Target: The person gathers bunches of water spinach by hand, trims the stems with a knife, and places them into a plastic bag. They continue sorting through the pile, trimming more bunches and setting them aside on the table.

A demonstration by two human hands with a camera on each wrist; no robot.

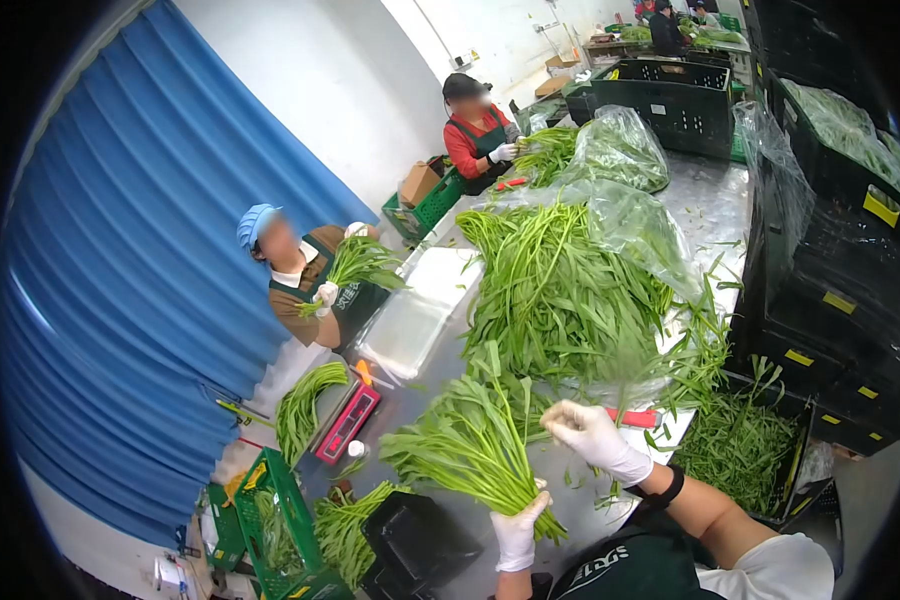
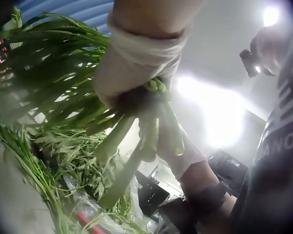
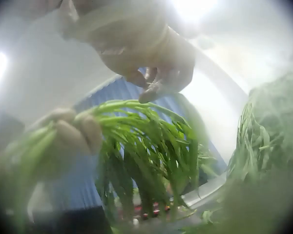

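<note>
My gloved left hand (image 1: 520, 530) grips a bunch of leafy greens (image 1: 470, 440) by the lower stems, the leaves fanning away over the metal table. In the left wrist view, cut stem ends (image 2: 149, 141) stick out below that hand. My gloved right hand (image 1: 600, 440) is raised just right of the bunch, fingers loosely bent with nothing visible in them. The right wrist view has its fingertips (image 3: 149, 92) close above the bunch's stems. Beyond both hands lies a large heap of the same greens (image 1: 560, 290), partly under clear plastic.
A red scale (image 1: 350, 420) and a black container (image 1: 420, 540) stand at left. Near my right forearm are a red object (image 1: 635, 417) and a crate of loose greens (image 1: 740, 450). Black crates (image 1: 830, 290) are stacked at right. Across the table, a person (image 1: 310, 270) holds greens; another works farther back.
</note>
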